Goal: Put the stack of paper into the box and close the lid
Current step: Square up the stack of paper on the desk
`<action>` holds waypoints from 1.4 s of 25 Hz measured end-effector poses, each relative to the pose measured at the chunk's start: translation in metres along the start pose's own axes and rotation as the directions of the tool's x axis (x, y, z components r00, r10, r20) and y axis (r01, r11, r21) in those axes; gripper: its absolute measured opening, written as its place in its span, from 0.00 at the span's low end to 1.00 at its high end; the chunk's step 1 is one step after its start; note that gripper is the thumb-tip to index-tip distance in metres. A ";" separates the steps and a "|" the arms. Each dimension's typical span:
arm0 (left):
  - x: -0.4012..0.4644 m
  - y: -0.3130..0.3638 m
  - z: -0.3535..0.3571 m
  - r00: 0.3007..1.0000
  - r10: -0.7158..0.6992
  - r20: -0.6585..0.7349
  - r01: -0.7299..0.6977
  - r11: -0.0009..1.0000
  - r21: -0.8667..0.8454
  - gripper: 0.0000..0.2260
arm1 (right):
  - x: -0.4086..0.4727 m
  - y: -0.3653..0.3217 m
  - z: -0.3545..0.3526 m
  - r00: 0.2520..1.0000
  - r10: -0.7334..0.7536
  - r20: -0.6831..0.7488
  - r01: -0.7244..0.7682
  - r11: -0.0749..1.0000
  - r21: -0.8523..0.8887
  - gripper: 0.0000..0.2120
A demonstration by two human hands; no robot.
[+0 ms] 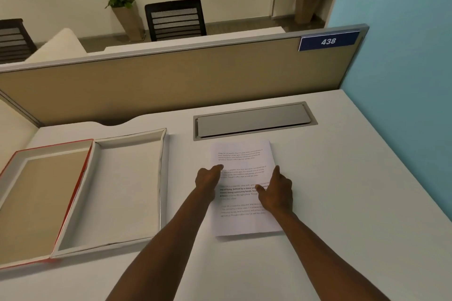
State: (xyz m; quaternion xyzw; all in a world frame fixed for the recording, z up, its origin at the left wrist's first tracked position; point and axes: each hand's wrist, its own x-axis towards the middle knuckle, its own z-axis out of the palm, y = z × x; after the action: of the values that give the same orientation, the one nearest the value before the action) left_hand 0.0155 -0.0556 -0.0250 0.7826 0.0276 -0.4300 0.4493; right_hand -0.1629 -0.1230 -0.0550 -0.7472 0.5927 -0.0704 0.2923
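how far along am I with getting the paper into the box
Done: the box lies open, its lid folded out to the left. In hand: your left hand and right hand rest on the paper stack, which lies flat on the desk. Left: lift it, place it inside, close the lid.
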 end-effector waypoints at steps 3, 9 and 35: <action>0.007 0.006 -0.001 0.999 -0.004 0.051 0.003 1.000 0.018 0.27 | 0.001 0.001 0.000 1.000 0.003 0.000 -0.003 1.000 0.005 0.45; -0.006 -0.001 0.027 0.983 0.147 -0.112 -0.074 0.867 0.492 0.32 | 0.003 0.001 0.003 1.000 0.004 -0.024 -0.004 1.000 0.006 0.46; 0.005 0.003 0.011 0.985 0.127 0.115 -0.136 0.988 0.069 0.15 | 0.000 0.006 0.002 0.999 0.036 -0.003 -0.035 0.995 0.090 0.47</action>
State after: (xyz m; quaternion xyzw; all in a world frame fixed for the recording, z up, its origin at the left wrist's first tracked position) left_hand 0.0131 -0.0674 -0.0289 0.7745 -0.0654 -0.4425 0.4473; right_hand -0.1671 -0.1235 -0.0597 -0.7226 0.6027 -0.0932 0.3254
